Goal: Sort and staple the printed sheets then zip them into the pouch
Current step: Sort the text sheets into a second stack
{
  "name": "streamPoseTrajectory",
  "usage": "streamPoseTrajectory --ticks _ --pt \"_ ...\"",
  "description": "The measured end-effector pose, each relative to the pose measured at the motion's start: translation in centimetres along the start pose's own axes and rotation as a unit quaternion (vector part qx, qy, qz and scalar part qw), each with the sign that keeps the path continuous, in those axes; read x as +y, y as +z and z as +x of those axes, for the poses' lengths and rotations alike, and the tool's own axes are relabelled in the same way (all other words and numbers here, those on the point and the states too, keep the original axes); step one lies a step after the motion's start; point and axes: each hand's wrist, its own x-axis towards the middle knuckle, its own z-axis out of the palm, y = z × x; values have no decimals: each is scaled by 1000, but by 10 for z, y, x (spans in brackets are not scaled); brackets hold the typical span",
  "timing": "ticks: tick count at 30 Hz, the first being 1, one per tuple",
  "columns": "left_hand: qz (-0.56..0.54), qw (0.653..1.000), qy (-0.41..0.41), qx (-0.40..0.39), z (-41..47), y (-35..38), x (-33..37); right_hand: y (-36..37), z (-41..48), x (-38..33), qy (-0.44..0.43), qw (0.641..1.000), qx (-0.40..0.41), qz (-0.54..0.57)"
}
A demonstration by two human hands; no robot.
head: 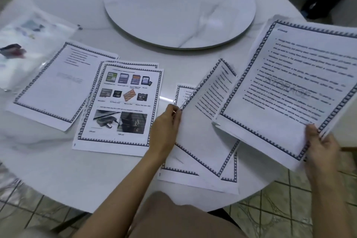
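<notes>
White marble forms the round table (58,170), where a clear plastic pouch (25,40) is laid at the far left beside bordered printed sheets (119,102). One blue-bordered text sheet (204,118) is pinched at its left edge by the curled fingers of the left hand (166,127) and tilted above a loose pile (193,177). A bordered sheet headed STORAGE (289,83) is gripped at its near corner by the right hand (322,147), thumb on top, fingers hidden beneath.

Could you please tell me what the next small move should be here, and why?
Probably lift the curled sheet clear of the pile under it to read it: the left hand only pinches its edge, the right hand holds a text page aloft, and sorting looks unfinished.
</notes>
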Motion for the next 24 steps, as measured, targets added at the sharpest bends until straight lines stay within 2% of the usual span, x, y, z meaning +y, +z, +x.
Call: streamPoseTrajectory --ticks 7,10,17,21,24 --pt "-36 987 -90 131 25 -78 -59 24 -9 7 5 1000 -16 3" --pt "-8 979 -120 166 30 -109 -91 40 -19 3 3 1000 -25 5" --pt "51 973 -180 138 33 -141 -142 61 -43 3 -1 999 -24 28" --pt "54 973 -182 129 36 -149 -153 64 -53 6 1 999 -26 20" --pt "54 980 -152 117 40 -150 -159 65 -57 6 -6 999 -23 23"
